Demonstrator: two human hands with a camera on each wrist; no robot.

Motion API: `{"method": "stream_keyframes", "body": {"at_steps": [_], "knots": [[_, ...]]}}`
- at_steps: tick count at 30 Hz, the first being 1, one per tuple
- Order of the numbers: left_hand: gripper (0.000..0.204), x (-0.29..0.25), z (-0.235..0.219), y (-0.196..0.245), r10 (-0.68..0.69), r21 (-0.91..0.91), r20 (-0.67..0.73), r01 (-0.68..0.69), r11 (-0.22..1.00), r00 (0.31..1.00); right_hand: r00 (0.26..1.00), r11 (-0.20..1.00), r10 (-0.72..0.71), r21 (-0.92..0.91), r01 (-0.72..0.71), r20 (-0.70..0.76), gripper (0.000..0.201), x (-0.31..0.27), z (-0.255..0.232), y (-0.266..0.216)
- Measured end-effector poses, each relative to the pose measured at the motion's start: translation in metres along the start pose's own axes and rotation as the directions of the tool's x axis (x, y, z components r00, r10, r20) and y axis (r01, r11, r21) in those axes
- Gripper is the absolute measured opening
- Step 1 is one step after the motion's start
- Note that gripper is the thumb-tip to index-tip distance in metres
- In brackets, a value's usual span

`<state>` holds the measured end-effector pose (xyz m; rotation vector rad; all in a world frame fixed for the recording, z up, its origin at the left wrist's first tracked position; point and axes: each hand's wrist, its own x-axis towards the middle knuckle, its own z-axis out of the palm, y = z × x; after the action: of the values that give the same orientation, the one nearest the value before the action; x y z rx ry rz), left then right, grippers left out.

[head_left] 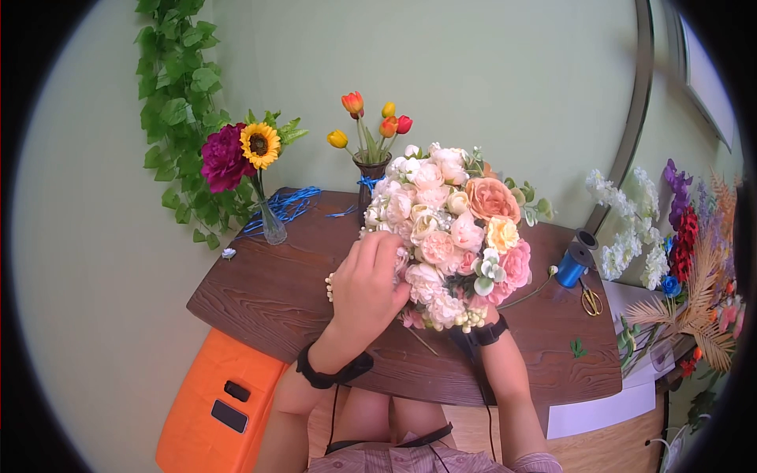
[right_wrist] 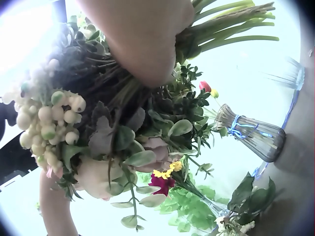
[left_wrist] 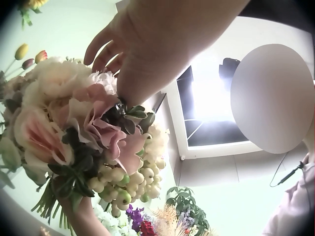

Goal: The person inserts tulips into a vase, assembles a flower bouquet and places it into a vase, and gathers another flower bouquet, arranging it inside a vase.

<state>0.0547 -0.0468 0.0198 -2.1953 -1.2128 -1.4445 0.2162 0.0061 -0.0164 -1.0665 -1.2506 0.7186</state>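
Observation:
A large bouquet (head_left: 438, 236) of white, cream, pink and peach artificial flowers is held up over the dark wooden table. Beneath the blooms my right hand (right_wrist: 147, 44) grips the green stems (right_wrist: 231, 32); the flower heads hide that hand in the head view. My left hand (head_left: 367, 272) touches the bouquet's left side, its fingers extended over the pale blooms. Seen from the left wrist, this hand (left_wrist: 130, 54) reaches across the top with its fingers a little spread. Clusters of cream berries (left_wrist: 130, 184) hang at the bouquet's near edge.
On the wooden table (head_left: 260, 299) stand a tulip vase (head_left: 371, 169) and a glass vase (head_left: 273, 225) with a sunflower. Blue ribbon strands (head_left: 288, 209) lie behind. At right are a blue ribbon spool (head_left: 572, 268), gold-handled scissors (head_left: 591, 299) and more artificial flowers (head_left: 686, 268).

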Motion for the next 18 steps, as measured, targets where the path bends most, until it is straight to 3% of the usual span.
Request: {"method": "stream_keyframes", "body": {"at_steps": [9,14,18], "knots": [[0.050,-0.001,-0.001,-0.001,0.040,0.105,0.053,-0.045,0.993,0.998,1.000,1.000,-0.027,-0.006,0.027,0.001,0.035,-0.005,0.000,0.006],[0.047,0.002,-0.001,0.004,0.053,-0.098,0.023,-0.050,0.994,0.998,0.999,0.999,-0.041,-0.012,0.041,0.001,0.035,-0.010,-0.001,0.011],[0.048,0.001,0.003,0.001,0.089,-0.098,0.001,-0.089,0.991,0.996,0.998,0.998,-0.056,-0.016,0.056,-0.001,0.035,-0.006,-0.002,0.012]]}}
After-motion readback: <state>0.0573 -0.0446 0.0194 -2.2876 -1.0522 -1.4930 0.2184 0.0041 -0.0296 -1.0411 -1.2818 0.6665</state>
